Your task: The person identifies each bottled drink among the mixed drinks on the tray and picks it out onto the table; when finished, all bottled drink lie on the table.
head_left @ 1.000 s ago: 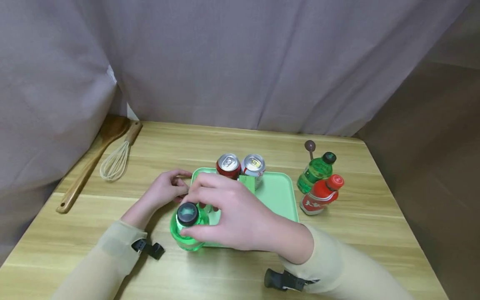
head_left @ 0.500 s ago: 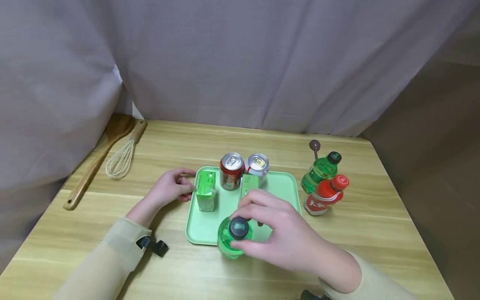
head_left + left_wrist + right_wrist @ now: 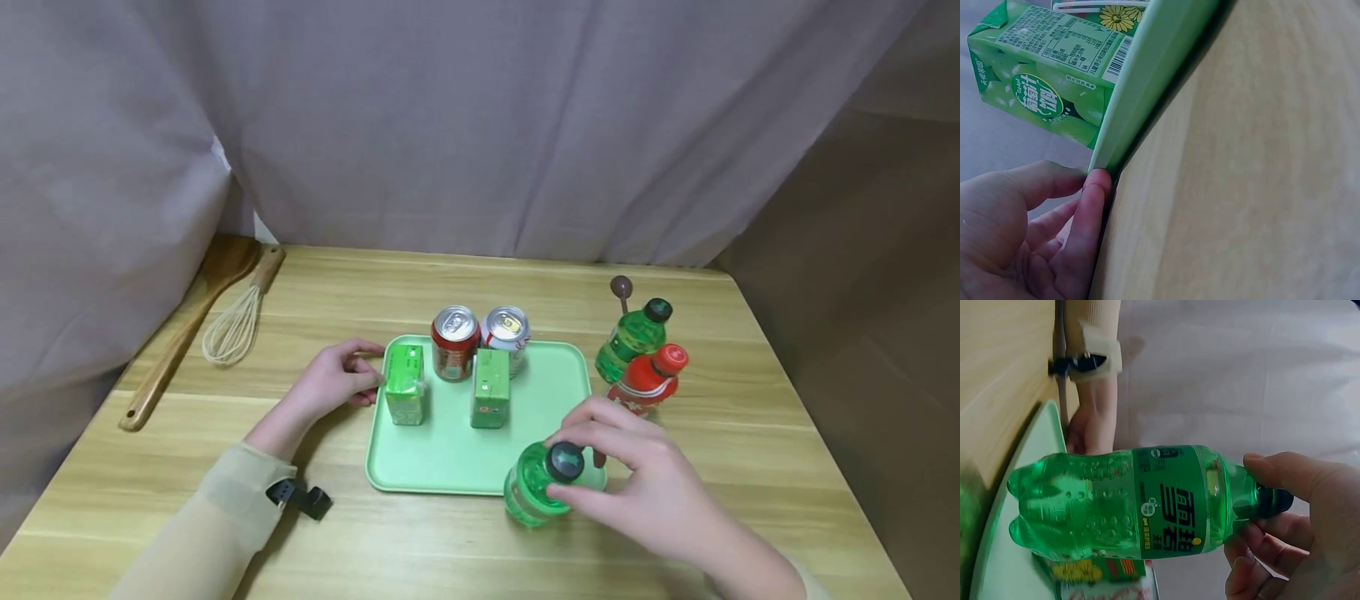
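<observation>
My right hand (image 3: 648, 475) grips a green soda bottle (image 3: 528, 493) near its black cap. The bottle overlaps the near right edge of the light green tray (image 3: 435, 467) in the head view; its label faces the right wrist view. My left hand (image 3: 333, 385) pinches the tray's left rim between thumb and finger, as the left wrist view shows up close. On the tray stand two green juice boxes, one at the left (image 3: 405, 392) and one in the middle (image 3: 491, 396). Behind them are a dark red can (image 3: 455, 354) and a white can (image 3: 506, 333).
Right of the tray stand another green bottle (image 3: 630, 346) and a red-capped bottle (image 3: 643, 385), partly hidden by my right hand. A small dark spoon (image 3: 621, 287) lies behind them. At the far left lie a whisk (image 3: 232, 329) and a long wooden spatula (image 3: 176, 342).
My right hand has carried the green soda bottle from the tray's left side to its near right side, uncovering the juice boxes. The left hand has stayed at the tray rim.
</observation>
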A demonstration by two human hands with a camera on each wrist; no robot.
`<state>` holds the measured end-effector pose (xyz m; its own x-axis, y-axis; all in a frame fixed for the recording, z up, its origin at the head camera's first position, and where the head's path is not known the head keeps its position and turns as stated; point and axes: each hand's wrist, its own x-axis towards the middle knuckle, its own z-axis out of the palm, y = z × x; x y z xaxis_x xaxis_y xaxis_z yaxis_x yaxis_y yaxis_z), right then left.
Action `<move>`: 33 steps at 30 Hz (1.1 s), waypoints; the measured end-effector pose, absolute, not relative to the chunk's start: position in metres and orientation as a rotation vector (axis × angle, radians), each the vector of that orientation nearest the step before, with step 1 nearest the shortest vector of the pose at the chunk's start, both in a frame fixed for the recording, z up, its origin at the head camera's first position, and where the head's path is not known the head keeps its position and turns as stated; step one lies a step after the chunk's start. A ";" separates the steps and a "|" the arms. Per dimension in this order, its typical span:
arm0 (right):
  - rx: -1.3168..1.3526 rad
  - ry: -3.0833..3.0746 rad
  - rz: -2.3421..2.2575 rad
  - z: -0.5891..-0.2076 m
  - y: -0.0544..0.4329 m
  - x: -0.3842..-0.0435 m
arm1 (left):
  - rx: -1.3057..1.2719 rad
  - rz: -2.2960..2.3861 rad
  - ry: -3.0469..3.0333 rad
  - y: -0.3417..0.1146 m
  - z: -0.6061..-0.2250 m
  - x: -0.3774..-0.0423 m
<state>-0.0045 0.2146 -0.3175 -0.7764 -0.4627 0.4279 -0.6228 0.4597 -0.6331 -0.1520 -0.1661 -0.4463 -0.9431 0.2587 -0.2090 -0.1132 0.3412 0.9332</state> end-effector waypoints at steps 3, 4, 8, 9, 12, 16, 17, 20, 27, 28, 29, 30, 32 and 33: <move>0.883 -2.525 1.196 -0.317 0.228 -0.002 | 0.126 1.626 2.295 -0.167 -0.447 -0.152; 0.857 -2.533 1.182 -0.316 0.232 -0.001 | 0.127 1.625 2.295 -0.167 -0.447 -0.152; 0.751 -2.557 1.081 -0.316 0.251 0.001 | 0.114 1.634 2.298 -0.167 -0.449 -0.152; 0.717 -2.565 1.055 -0.317 0.255 0.001 | 0.108 1.639 2.296 -0.166 -0.449 -0.152; 0.629 -2.563 0.988 -0.322 0.269 0.003 | 0.118 1.648 2.281 -0.165 -0.452 -0.152; 0.528 -2.556 0.946 -0.329 0.285 0.005 | 0.128 1.653 2.254 -0.164 -0.456 -0.151; 0.504 -2.553 0.943 -0.331 0.288 0.005 | 0.121 1.655 2.252 -0.163 -0.456 -0.151; 0.443 -2.547 0.936 -0.335 0.297 0.005 | 0.129 1.653 2.255 -0.164 -0.455 -0.150; 0.350 -2.543 0.959 -0.339 0.311 0.003 | 0.137 1.655 2.243 -0.166 -0.450 -0.150; 0.344 -2.538 0.963 -0.339 0.312 0.002 | 0.135 1.656 2.242 -0.166 -0.450 -0.151; 0.342 -2.532 0.961 -0.340 0.314 0.002 | 0.133 1.655 2.243 -0.167 -0.450 -0.151; 0.339 -2.527 0.961 -0.340 0.315 0.002 | 0.132 1.654 2.246 -0.167 -0.449 -0.151; 0.328 -2.521 0.953 -0.341 0.318 0.001 | 0.127 1.652 2.251 -0.167 -0.449 -0.151; 0.315 -2.523 0.950 -0.342 0.319 0.001 | 0.124 1.651 2.252 -0.167 -0.449 -0.151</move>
<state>0.0014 0.3194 -0.3416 -0.8842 -0.0613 0.4630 -0.3514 0.7404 -0.5730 -0.1514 -0.1670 -0.4493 -0.9369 0.2695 -0.2227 -0.1313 0.3193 0.9385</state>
